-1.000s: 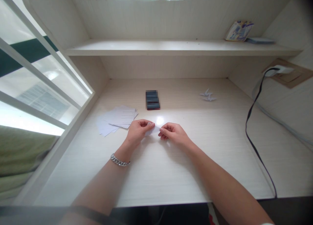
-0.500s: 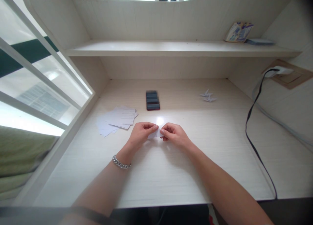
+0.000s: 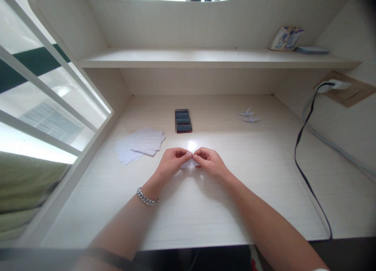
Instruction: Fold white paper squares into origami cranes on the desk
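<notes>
Between my two hands is a small piece of folded white paper [image 3: 188,164], held low over the desk and mostly covered by my fingers. My left hand [image 3: 174,160] pinches its left part, thumb on the near side. On the right part, my right hand [image 3: 210,161] grips with thumb and bent fingers. The two thumb tips nearly meet at the paper's upper edge. Left of my hands lies a loose fan of white paper sheets [image 3: 143,142], some with faint lines. At the back right rest small pointed folded-paper pieces [image 3: 249,115].
A dark, pixelated phone-like rectangle [image 3: 183,121] lies beyond my hands. A black cable [image 3: 299,145] runs from the wall socket [image 3: 349,90] down the desk's right side. Above is a shelf [image 3: 188,56] with a colourful packet [image 3: 287,39]. White bars [image 3: 44,88] border the left.
My left hand has shifted slightly right, bringing the thumbs closer together. Less of the paper shows between my fingers. The things on the desk stay where they were.
</notes>
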The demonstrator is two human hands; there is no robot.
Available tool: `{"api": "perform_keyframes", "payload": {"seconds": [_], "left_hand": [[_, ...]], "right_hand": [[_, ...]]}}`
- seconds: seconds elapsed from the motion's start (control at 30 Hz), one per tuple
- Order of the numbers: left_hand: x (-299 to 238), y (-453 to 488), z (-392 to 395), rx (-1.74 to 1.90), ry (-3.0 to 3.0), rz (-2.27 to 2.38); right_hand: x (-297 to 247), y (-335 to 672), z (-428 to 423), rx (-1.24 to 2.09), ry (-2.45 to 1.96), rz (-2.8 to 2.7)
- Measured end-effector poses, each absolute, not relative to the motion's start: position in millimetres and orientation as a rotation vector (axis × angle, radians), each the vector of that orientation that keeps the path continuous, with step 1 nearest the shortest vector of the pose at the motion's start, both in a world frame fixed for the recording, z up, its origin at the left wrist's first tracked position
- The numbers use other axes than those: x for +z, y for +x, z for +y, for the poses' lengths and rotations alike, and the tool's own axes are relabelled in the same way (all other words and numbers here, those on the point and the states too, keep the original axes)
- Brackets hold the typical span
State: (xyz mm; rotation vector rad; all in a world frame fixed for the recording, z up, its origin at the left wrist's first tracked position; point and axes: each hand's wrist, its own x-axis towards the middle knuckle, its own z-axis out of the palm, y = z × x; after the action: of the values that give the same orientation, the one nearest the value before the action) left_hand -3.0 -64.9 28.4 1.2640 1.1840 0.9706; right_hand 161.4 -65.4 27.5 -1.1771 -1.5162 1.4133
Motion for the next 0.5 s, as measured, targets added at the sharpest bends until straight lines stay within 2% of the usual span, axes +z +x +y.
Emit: {"api": "perform_keyframes", "payload": {"seconds": [0.13,0.33,0.5], "left_hand": [[28.7,-3.5,-65.4,0.947,1.319,1.2],[27.0,1.0,-66.2,0.937,1.276,1.199],[27.6,-0.8,-63.2,0.997,1.12,1.182]], "right_hand": [[29.3,160.9,-65.3,1.475,-1.187,-1.507],[29.4,162.4,-61.9,1.279,-1.27,-1.623],[24.0,164.5,-61.8,1.436,-1.255,-1.544]]}}
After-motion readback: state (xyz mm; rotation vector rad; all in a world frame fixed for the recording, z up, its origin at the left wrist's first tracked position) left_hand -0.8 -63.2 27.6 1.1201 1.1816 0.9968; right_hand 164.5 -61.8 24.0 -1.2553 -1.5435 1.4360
